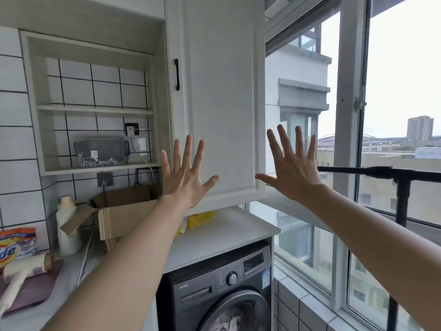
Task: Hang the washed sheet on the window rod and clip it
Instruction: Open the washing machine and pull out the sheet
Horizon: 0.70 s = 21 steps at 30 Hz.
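My left hand [185,174] and my right hand [292,163] are both raised in front of me with fingers spread wide, holding nothing. A black rod [353,170] on a black upright runs across the window at the right, just right of my right hand. Below, a dark grey washing machine [222,287] sits under the counter; light fabric [229,318] shows behind its round door. A clear box of clips [101,151] stands on the lower shelf at the left.
A white cabinet door [222,91] hangs behind my hands. On the white counter [224,230] stand an open cardboard box [119,211], a white bottle [68,225], a yellow cloth [200,218], a detergent bag [16,244] and a hair dryer [21,273].
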{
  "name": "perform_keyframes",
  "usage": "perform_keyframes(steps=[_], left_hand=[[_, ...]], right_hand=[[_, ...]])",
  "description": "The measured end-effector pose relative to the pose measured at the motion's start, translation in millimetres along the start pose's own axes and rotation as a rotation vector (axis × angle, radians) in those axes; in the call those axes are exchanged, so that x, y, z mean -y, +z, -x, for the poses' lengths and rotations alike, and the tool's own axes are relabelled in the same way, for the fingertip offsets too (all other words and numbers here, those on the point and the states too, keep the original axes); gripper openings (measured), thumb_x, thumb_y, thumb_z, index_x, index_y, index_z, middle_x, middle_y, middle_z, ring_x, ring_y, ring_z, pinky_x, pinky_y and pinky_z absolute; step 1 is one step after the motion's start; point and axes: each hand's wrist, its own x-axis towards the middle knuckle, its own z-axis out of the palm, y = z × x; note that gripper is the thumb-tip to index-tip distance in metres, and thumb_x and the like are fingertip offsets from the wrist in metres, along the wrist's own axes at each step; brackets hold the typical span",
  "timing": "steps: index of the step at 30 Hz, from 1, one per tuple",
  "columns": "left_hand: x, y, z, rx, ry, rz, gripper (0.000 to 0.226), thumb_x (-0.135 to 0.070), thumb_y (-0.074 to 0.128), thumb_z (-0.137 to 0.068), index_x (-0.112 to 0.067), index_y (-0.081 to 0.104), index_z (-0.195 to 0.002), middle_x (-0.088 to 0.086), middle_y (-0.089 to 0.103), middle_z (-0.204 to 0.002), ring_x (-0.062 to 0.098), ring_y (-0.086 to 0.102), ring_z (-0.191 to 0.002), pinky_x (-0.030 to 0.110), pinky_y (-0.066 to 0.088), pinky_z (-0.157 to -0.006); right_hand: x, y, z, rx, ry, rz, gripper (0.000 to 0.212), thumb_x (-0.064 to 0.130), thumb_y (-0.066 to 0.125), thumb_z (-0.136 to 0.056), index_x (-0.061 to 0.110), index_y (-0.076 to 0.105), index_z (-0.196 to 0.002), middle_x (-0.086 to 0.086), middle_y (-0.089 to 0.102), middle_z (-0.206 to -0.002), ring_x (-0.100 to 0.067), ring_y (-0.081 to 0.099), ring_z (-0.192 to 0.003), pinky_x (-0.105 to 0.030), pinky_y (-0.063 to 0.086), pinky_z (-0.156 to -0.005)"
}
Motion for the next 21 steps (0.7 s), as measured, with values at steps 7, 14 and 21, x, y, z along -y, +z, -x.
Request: perform_keyframes(steps=[7,14,21], left_hand=[[-8.6,52.7,11.9,-0.108,0.132,0.123,0.076,-0.051,0.038,-0.095,-0.031,-0.009,-0.152,-0.001,-0.006,-0.162,0.026,-0.007,-0.149,0.050,0.010,-0.119],[0.5,151.3,21.6,-0.090,0.187,0.199,0.063,-0.038,0.050,-0.092,-0.017,0.031,-0.149,0.005,0.035,-0.153,0.028,0.027,-0.144,0.048,0.034,-0.109],[13.4,280.5,54.0,0.038,0.178,0.296,0.050,-0.029,0.061,-0.087,-0.015,0.053,-0.135,0.004,0.061,-0.129,0.029,0.047,-0.129,0.045,0.046,-0.095]], right_hand=[[7.2,49.2,10.6,-0.073,-0.115,-0.012,0.079,0.060,0.036,-0.092,0.010,0.019,-0.152,-0.013,0.030,-0.155,-0.034,0.025,-0.143,-0.058,0.017,-0.115],[37.7,134.4,29.8,0.023,-0.163,-0.078,0.070,0.053,0.035,-0.096,0.010,0.026,-0.150,-0.009,0.038,-0.151,-0.031,0.029,-0.142,-0.055,0.019,-0.116],[80.2,251.0,66.1,0.240,-0.209,-0.166,0.060,0.043,0.044,-0.096,0.008,0.038,-0.145,-0.010,0.048,-0.144,-0.030,0.036,-0.139,-0.055,0.028,-0.113]])
